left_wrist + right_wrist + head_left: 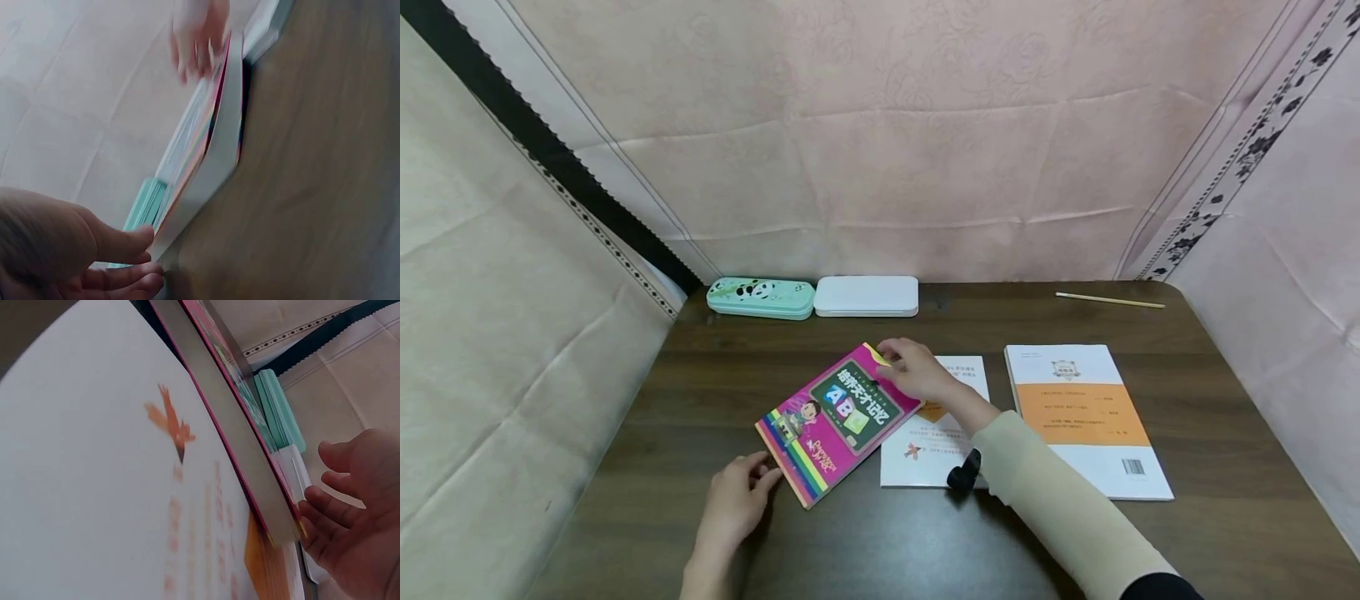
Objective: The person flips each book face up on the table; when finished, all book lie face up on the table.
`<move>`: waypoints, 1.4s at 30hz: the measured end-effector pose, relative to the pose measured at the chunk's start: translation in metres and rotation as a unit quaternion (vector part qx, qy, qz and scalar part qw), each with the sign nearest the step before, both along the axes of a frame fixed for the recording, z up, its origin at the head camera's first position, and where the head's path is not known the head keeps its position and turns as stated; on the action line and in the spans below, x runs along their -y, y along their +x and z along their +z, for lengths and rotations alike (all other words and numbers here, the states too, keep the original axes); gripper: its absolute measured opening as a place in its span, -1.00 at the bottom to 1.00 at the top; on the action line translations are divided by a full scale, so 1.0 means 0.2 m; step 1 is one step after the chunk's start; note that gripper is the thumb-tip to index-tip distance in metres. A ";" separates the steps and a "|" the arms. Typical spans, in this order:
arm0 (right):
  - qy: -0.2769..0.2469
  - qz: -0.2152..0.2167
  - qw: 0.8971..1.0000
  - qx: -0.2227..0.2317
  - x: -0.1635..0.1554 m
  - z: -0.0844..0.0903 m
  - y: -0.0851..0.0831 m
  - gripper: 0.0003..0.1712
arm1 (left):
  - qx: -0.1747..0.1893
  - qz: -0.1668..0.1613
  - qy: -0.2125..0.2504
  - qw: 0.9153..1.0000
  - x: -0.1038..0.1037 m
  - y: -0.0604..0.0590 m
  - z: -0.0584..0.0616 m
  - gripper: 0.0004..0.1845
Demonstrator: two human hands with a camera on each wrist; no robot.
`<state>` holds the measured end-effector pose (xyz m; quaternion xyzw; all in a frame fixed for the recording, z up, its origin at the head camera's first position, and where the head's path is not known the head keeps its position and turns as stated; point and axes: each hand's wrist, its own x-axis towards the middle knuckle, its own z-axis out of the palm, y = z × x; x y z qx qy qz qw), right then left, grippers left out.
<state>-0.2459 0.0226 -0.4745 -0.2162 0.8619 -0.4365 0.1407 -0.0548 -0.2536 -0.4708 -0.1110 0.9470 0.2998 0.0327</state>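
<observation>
A pink book (842, 417) with a green board picture and a rainbow stripe on its cover lies tilted on the table. Its right corner overlaps a white book (925, 462) with an orange band. By the pink book's lower-left edge is my left hand (733, 500), thumb (134, 240) and fingertips right at the edge, fingers loosely bent. At the upper-right corner my right hand (917, 371) reaches over the book. In the right wrist view its fingertips (306, 509) touch the cover's edge, while the thumb stands away from it.
A second white book (1082, 425) with an orange band lies at the right. Along the back stand a mint panda case (760, 298) and a white case (867, 297). A thin stick (1108, 300) lies at the back right. Pale cloth (880, 167) hangs behind the table.
</observation>
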 end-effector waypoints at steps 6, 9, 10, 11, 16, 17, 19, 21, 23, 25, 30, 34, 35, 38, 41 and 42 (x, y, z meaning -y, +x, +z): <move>0.019 0.018 0.999 -0.030 -0.13 0.03 0.03 -0.53 | -0.003 -0.047 -0.047 0.998 0.11 -0.03 0.01 -0.43; 0.044 0.035 0.998 -0.035 -0.19 0.03 0.04 -0.52 | 0.014 -0.092 -0.041 0.995 0.13 -0.06 0.01 -0.25; 0.053 0.041 0.997 -0.034 -0.21 0.03 0.04 -0.52 | 0.018 -0.106 -0.039 0.993 0.14 -0.07 0.01 -0.20; 0.061 0.048 0.996 -0.032 -0.23 0.03 0.04 -0.52 | 0.022 -0.115 -0.032 0.993 0.15 -0.08 0.01 -0.15; 0.091 0.099 0.990 -0.032 -0.27 0.03 0.06 -0.53 | 0.033 -0.125 -0.015 0.991 0.17 -0.13 0.01 0.03; 0.093 0.107 0.989 -0.033 -0.27 0.03 0.07 -0.52 | 0.035 -0.124 -0.011 0.992 0.17 -0.15 0.01 0.06; 0.098 0.118 0.987 -0.037 -0.27 0.03 0.08 -0.49 | 0.035 -0.127 0.001 0.991 0.18 -0.17 0.00 0.11; 0.101 0.119 0.987 -0.039 -0.26 0.04 0.09 -0.45 | 0.034 -0.133 0.011 0.990 0.18 -0.19 -0.01 0.14; 0.111 0.113 0.986 -0.044 -0.24 0.03 0.11 -0.41 | 0.035 -0.140 0.019 0.989 0.18 -0.20 -0.01 0.13; 0.117 0.102 0.987 -0.048 -0.23 0.02 0.12 -0.40 | 0.037 -0.145 0.024 0.988 0.18 -0.21 -0.02 0.10; 0.128 0.072 0.987 -0.060 -0.19 0.01 0.14 -0.37 | 0.032 -0.147 0.019 0.988 0.17 -0.19 -0.02 0.04; 0.125 0.059 0.988 -0.060 -0.17 0.01 0.13 -0.41 | 0.013 -0.147 0.007 0.989 0.16 -0.16 -0.02 -0.01; 0.121 0.056 0.989 -0.058 -0.17 0.01 0.13 -0.42 | 0.007 -0.148 0.003 0.989 0.16 -0.15 -0.02 -0.02; 0.120 0.047 0.990 -0.061 -0.16 0.00 0.12 -0.43 | -0.004 -0.142 -0.007 0.990 0.15 -0.13 -0.02 -0.07; 0.132 0.042 0.987 -0.077 -0.15 -0.01 0.11 -0.34 | -0.007 -0.139 -0.016 0.990 0.14 -0.11 -0.01 -0.09; 0.136 0.043 0.986 -0.082 -0.14 -0.01 0.11 -0.30 | -0.007 -0.136 -0.018 0.990 0.13 -0.11 -0.01 -0.09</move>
